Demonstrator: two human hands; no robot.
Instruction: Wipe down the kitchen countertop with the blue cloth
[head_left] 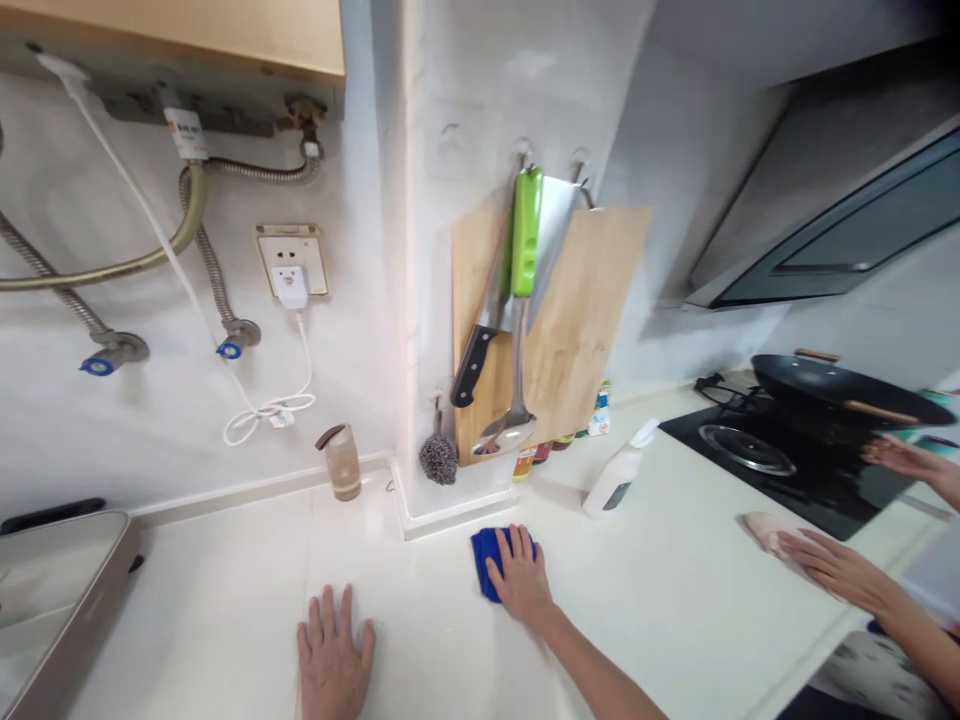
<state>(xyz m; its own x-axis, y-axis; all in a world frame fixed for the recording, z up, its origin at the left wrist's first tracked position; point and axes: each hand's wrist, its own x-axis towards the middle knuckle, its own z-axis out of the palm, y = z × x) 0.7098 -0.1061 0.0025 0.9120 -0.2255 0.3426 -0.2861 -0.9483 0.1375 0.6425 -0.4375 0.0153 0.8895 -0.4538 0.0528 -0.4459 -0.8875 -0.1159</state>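
From your head view, the blue cloth (484, 550) lies on the white countertop (427, 650), under your right hand (523, 580). Your right fingers are straight and slightly parted, laid over the cloth rather than pinching it. Blue shows to the left of them, with a sliver by the tips on the right; your thumb stands off to the left and rests over the cloth's lower part. The palm's underside is hidden, so you cannot tell how hard it presses.

Your left hand (335, 655) lies palm down on the bare countertop, well apart from the cloth, its fingers spread and its thumb out toward the right hand; it holds nothing.

Beyond your right hand, a white spray bottle (613, 482) leans a little to the right on the counter. A cup (343, 465) stands near the wall, ahead of your left hand. On the wall ahead hang a wooden board (589, 310) and a scourer (438, 458).

At the far right, a co-worker's one hand (840, 568) rests on a pale cloth (765, 532); the other is near a wok (817, 385) on the stove (705, 415).
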